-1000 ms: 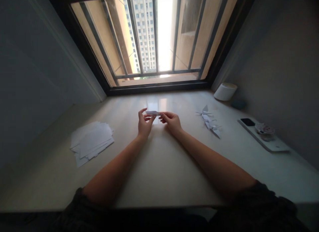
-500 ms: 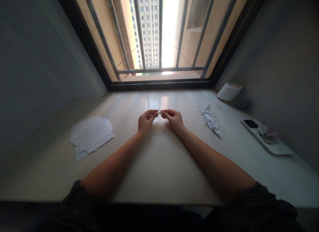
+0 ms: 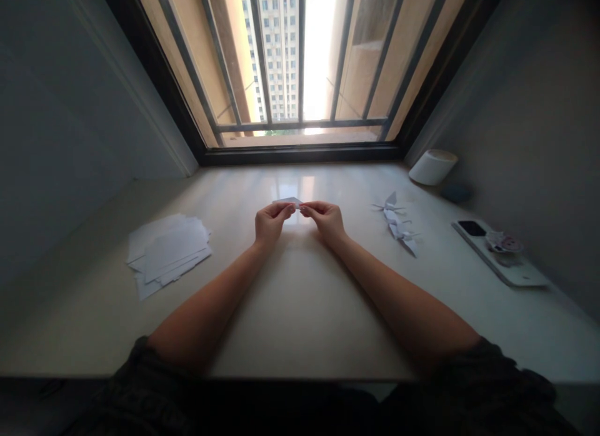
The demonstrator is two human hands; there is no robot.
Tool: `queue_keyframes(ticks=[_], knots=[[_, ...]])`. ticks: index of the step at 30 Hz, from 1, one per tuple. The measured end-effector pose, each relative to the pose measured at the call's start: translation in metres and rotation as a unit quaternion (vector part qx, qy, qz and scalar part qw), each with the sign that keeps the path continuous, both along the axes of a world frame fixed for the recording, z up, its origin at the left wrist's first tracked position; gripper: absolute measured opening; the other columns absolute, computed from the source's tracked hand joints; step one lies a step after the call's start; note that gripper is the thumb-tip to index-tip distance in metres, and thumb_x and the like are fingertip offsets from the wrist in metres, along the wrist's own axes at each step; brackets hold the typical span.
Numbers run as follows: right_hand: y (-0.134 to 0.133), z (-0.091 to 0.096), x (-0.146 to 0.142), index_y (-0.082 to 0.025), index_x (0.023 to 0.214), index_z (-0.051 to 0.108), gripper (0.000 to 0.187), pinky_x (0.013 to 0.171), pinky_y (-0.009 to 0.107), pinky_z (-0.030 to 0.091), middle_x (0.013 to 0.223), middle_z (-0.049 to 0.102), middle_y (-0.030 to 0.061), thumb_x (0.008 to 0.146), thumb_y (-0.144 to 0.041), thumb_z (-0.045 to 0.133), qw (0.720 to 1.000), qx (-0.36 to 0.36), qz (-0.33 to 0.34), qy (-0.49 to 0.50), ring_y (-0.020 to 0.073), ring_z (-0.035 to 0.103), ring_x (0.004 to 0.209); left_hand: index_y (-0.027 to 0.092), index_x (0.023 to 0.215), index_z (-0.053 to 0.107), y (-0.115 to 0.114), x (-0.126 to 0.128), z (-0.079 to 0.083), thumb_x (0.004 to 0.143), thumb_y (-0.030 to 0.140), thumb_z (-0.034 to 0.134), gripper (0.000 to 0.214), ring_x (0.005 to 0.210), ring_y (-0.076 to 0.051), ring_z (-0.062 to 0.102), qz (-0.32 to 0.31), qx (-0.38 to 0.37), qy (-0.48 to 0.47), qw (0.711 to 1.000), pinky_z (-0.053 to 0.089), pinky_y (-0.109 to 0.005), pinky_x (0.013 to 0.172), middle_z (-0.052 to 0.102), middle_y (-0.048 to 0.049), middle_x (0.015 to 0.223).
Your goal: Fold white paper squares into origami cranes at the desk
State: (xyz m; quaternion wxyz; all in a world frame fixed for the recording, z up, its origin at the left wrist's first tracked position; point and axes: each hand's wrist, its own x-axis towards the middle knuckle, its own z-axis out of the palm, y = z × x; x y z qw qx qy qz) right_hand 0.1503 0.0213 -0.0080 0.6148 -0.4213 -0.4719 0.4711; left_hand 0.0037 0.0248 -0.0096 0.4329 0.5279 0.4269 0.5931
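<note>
Between my two hands is a small folded piece of white paper, its flat pointed part showing just above and behind the fingers. My left hand pinches it from the left with thumb and fingertips. From the right, my right hand pinches its other end, fingertips almost meeting those of the left. The fingers hide much of the paper's lower part. Off to the right, several folded paper cranes lie in a row.
A loose stack of white paper sheets lies at the left of the white surface. At the right are a phone with a small item on it and a white cylindrical object. A barred window closes the far side.
More of the folded paper now shows above my left hand. Both hands have shifted slightly, the left one a little further left. The whole view has tilted a little.
</note>
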Motion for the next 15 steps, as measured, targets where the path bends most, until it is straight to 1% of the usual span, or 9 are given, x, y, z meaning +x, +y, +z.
queue_keyframes(ticks=[5,9,15], knots=[[-0.0002,-0.0017,-0.0008,-0.020,0.074,0.076,0.028,0.071,0.034,0.053,0.068,0.073,0.0037,0.056,-0.042,0.082,1.000,-0.005,-0.002,0.008,0.0173,0.065,0.066,0.018,0.081,0.075,0.0002,0.0008,-0.0009,0.069,0.043,0.076,0.028,0.074,-0.016,0.065,-0.009,-0.006,-0.008,1.000,0.053,-0.031,0.074,0.072,-0.0063,0.080],[-0.0004,-0.0031,0.0007,-0.021,0.077,0.077,0.031,0.074,0.035,0.053,0.074,0.075,0.0042,0.055,-0.042,0.083,1.000,-0.018,0.006,0.022,0.0170,0.066,0.068,0.018,0.082,0.075,-0.0003,0.0009,-0.0009,0.069,0.042,0.076,0.027,0.076,-0.016,0.066,-0.014,-0.002,-0.013,1.000,0.053,-0.031,0.075,0.073,-0.0064,0.082],[0.0017,-0.0061,0.0021,-0.021,0.080,0.078,0.033,0.072,0.034,0.053,0.074,0.075,0.0044,0.054,-0.040,0.084,0.998,-0.027,0.011,0.049,0.0163,0.066,0.067,0.018,0.083,0.075,-0.0012,0.0014,-0.0012,0.070,0.041,0.075,0.026,0.078,-0.016,0.066,-0.011,0.012,-0.015,1.000,0.054,-0.030,0.075,0.072,-0.0061,0.083]])
